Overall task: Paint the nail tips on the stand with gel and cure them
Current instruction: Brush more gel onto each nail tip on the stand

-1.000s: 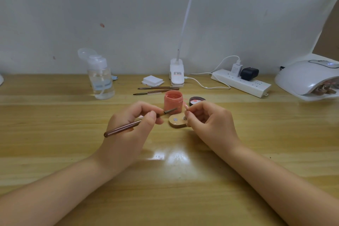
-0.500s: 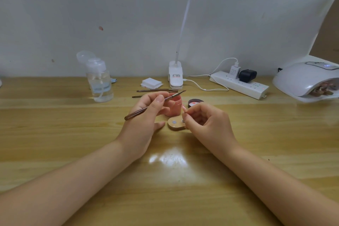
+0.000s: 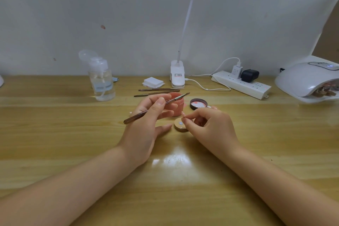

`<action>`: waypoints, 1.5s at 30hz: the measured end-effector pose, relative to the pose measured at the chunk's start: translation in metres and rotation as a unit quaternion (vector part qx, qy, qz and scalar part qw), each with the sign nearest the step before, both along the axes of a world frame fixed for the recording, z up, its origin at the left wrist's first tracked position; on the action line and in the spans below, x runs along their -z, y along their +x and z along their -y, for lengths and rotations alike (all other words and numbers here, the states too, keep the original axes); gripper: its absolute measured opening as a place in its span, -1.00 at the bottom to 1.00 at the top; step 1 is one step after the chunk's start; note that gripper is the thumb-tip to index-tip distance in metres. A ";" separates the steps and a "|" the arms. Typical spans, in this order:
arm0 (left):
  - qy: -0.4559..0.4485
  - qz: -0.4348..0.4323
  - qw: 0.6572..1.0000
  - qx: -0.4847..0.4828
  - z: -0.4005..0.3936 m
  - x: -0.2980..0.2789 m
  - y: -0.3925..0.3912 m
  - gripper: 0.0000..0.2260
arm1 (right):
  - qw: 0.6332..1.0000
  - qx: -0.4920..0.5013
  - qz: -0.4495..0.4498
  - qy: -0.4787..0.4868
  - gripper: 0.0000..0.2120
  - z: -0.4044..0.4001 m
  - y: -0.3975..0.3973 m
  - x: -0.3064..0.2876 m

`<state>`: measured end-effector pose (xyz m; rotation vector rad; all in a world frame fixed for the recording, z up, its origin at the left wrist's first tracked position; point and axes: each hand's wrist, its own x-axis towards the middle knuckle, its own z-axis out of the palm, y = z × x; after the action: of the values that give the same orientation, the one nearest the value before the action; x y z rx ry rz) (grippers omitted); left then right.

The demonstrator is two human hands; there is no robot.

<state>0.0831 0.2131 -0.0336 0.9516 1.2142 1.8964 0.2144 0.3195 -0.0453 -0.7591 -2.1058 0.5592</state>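
Brush [image 3: 156,107] sits pinched between the thumb and forefinger of my left hand [image 3: 146,126], handle slanting down toward me, bristle end raised over the mouth of the pink gel jar [image 3: 177,104]; I cannot tell whether the bristles touch the jar. My other left fingers are loosely spread, the lowest ones reaching toward the small round wooden stand [image 3: 180,125].

I take the gel jar as my landmark. The stand lies on the wooden table [image 3: 55,134] just in front of the jar, on my side of it, tipped so its flat face with a pale dot shows. My right hand [image 3: 211,126] is at the stand's right edge, thumb and forefinger pinched together on something tiny just above it, a pale pink nail tip [image 3: 183,114] as far as I can make out; the remaining fingers curl under. Whether that hand touches the stand I cannot tell.

Right of the jar, close by, lies its dark lid [image 3: 198,103], open side up with pink smears inside. Behind the jar two spare brushes [image 3: 157,91] lie side by side, then a stack of white pads [image 3: 153,81] and the clip base of a desk lamp [image 3: 177,75]. Behind and left of the jar stands a clear pump bottle [image 3: 101,80]. Behind and right runs a white power strip [image 3: 242,85], and far right is the white curing lamp [image 3: 310,80], with small holders showing in its opening.
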 end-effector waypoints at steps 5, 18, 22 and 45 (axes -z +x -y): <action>0.046 0.020 0.999 -0.021 0.000 0.005 0.000 -0.85 | 0.998 0.015 0.057 -0.001 -0.95 -0.002 0.000 0.000; 0.035 0.000 0.998 -0.051 0.001 0.009 -0.001 -0.84 | 0.989 0.030 0.140 0.047 -0.86 -0.003 -0.002 0.003; 0.025 -0.012 0.998 -0.059 0.003 0.009 -0.004 -0.84 | 0.976 0.067 0.161 0.127 -0.81 0.004 0.008 -0.003; 0.004 0.039 0.995 -0.088 0.005 0.007 -0.012 -0.82 | 0.967 -0.004 0.225 -0.122 -0.83 -0.079 0.071 -0.023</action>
<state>0.0708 0.2080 -0.0405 0.7894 1.2801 2.0568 0.2856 0.3989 -0.0223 -1.1016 -2.4824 0.7110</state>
